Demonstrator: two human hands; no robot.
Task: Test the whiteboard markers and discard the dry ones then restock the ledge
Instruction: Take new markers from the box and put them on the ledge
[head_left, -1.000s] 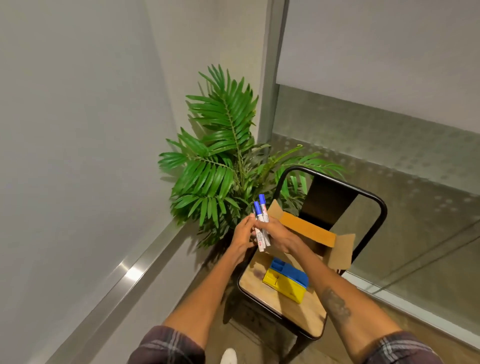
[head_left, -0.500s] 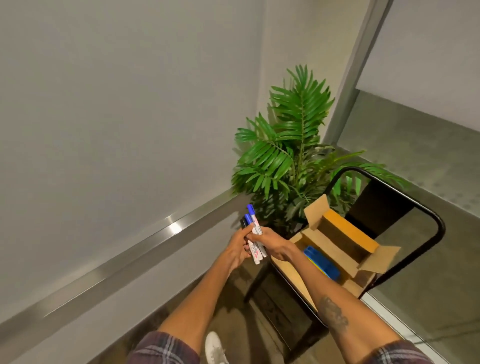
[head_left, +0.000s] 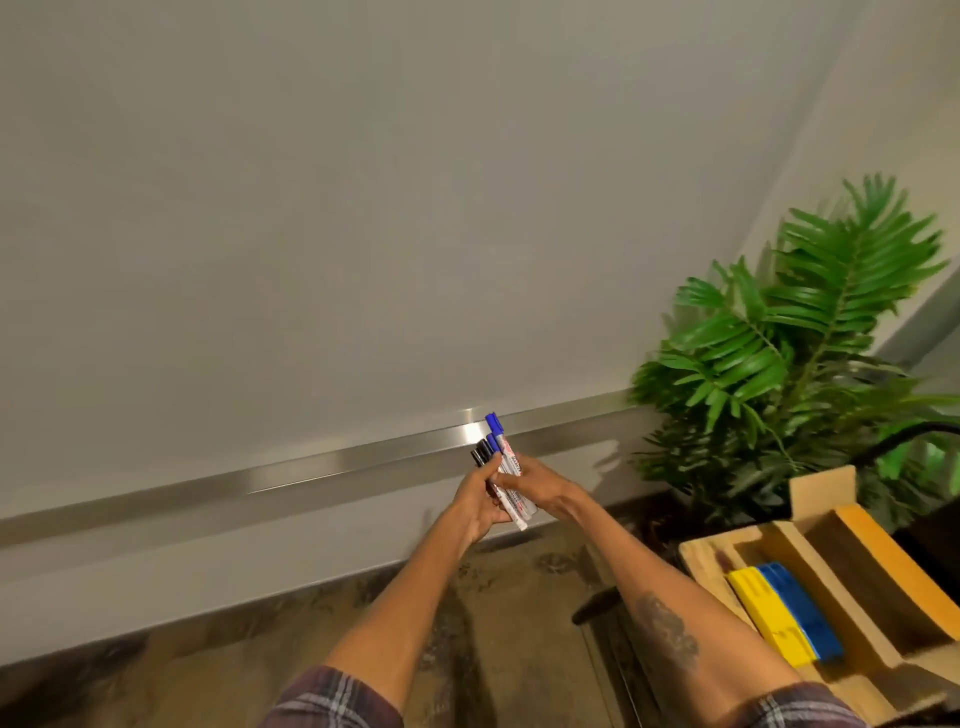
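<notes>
Change since earlier: the view has swung left, so the whiteboard (head_left: 311, 208) now fills most of the frame. The plant (head_left: 789, 338) and cardboard box (head_left: 823, 493) have slid to the right edge.
Markers: a small bundle of markers (head_left: 511, 475) is held up between both hands, caps pointing up. It is now in front of the ledge (head_left: 311, 467) instead of over the chair (head_left: 909, 434).
Caps: two blue caps stand highest, with two black caps just left of them; a second ago only blue caps showed.
Left hand: the left hand (head_left: 480, 501) wraps its fingers round the lower barrels from the left, as before.
Right hand: the right hand (head_left: 543, 486) pinches the same bundle from the right with thumb and fingers.
Ledge: a silver rail along the whiteboard's lower edge, behind the caps and not touched by them.
Writing: the white barrels carry red and dark print, too small and blurred to read.
Box: open on the chair seat, flaps up, with a yellow-and-blue eraser (head_left: 779, 608) just beside it.
Sleeves: plaid sleeves (head_left: 332, 701) at the bottom edge, over a mottled brown floor (head_left: 208, 675).
</notes>
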